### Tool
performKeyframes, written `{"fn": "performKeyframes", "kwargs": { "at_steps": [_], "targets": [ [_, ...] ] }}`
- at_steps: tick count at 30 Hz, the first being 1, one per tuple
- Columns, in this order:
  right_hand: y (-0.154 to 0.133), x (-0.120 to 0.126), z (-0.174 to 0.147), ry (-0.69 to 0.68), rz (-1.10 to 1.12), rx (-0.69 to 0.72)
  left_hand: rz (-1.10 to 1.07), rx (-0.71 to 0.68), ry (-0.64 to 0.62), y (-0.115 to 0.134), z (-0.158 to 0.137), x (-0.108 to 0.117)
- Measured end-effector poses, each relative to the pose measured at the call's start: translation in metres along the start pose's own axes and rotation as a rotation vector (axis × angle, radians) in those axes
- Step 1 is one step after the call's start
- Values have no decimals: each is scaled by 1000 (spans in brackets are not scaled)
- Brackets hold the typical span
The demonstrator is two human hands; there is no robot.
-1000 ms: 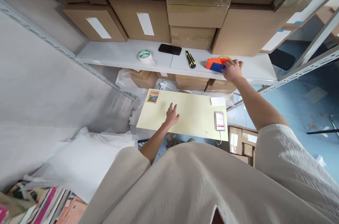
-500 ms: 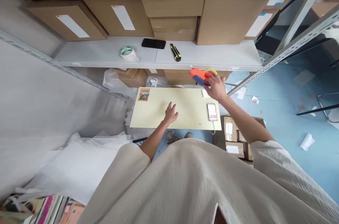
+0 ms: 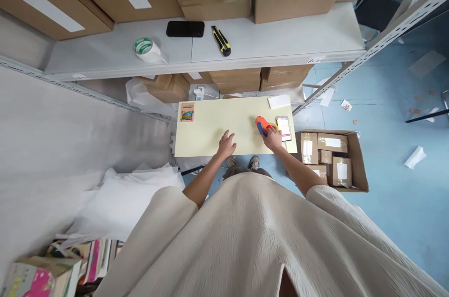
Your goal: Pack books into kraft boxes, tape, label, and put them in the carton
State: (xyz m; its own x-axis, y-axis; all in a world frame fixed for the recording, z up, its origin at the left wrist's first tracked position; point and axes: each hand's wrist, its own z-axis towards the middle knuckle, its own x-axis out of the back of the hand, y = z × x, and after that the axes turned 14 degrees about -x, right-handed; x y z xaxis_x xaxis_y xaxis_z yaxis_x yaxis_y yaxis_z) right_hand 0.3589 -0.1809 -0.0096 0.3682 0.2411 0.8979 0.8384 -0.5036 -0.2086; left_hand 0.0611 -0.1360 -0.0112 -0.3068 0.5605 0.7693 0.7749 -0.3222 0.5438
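My right hand (image 3: 273,140) is closed round an orange and blue tape dispenser (image 3: 263,124) with a yellow ring of tape, over the right part of the pale yellow table (image 3: 206,142). My left hand (image 3: 226,144) hovers above the table's front middle, fingers apart and holding nothing. Just beyond my right hand lies a phone (image 3: 284,128) with a lit screen and a cable. A small colourful booklet or card (image 3: 187,112) is at the table's far left corner, and a white pad or stack of paper (image 3: 279,101) at the far right.
A grey shelf (image 3: 266,47) behind the table bears a tape roll (image 3: 143,49), a black phone (image 3: 185,29), a utility knife (image 3: 221,41) and cardboard boxes. An open carton (image 3: 359,166) with several small parcels stands right. White packing sheets (image 3: 129,203) and books (image 3: 94,259) are at left.
My right hand has brought the tape dispenser down from near the shelf edge to over the table. My left hand stays open near the same spot. The view has tilted downward.
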Motion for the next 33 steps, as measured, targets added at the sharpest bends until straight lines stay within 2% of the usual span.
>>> {"fn": "performKeyframes", "kwargs": {
  "at_steps": [7, 14, 21, 26, 33],
  "targets": [
    [-3, -27, 1, 26, 43, -35, 10, 5, -28, -8, -12, 1],
    [-9, -32, -7, -9, 7, -47, 34, 8, -34, -13, -15, 8],
    [-6, -20, -12, 102, 28, 20, 27, 17, -16, -17, -8, 15],
    [-10, 0, -7, 110, -26, 57, 3, 29, 20, -12, -9, 13],
    [-45, 15, 7, 98, -107, 269, -87, 119, 191, -13, -41, 2]
  ]
}}
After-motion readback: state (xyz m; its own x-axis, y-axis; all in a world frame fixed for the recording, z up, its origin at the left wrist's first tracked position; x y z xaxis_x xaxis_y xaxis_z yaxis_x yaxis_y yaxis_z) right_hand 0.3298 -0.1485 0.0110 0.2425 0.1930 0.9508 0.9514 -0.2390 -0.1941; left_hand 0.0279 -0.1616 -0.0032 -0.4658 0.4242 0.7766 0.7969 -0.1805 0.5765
